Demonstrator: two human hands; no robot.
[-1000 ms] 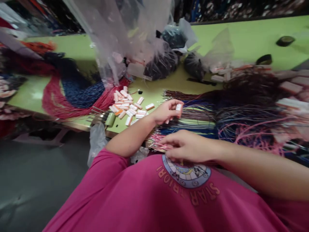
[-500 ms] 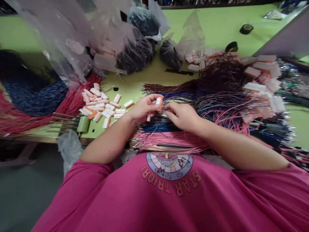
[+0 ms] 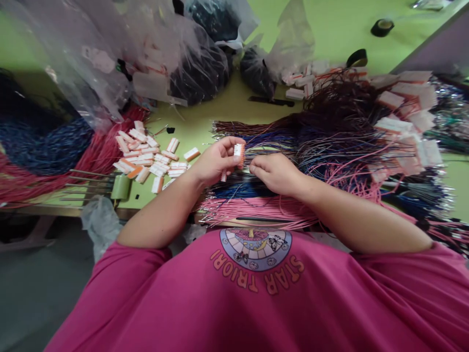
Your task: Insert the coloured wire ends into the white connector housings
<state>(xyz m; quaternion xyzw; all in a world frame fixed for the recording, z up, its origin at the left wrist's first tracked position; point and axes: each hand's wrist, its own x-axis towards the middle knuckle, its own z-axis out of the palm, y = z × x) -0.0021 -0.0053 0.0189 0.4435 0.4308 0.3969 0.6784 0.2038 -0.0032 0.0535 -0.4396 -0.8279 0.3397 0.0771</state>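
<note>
My left hand (image 3: 222, 159) is closed on a white and orange connector housing (image 3: 238, 152), gripped upright between thumb and fingers. Below that palm pokes out another small white piece (image 3: 223, 176), mostly hidden. My right hand (image 3: 274, 172) is just to the right, its thumb and forefinger pinched close to the housing. What is in that pinch is too small to make out. Under both hands spread bundles of thin wires, with blue wires (image 3: 242, 191) and pink wires (image 3: 252, 209) nearest my body and brown wires (image 3: 252, 128) farthest.
Left of my hands lies a pile of loose connector housings (image 3: 146, 159). A green block with metal rods (image 3: 120, 187) sits at the front edge. Plastic bags (image 3: 201, 63) stand behind. Wired housings (image 3: 399, 127) heap up at right, with tape rolls (image 3: 382, 27) beyond.
The view has shifted slightly. My left hand still grips the housing, now turned a little more upright. My right fingers stay pinched beside it.
</note>
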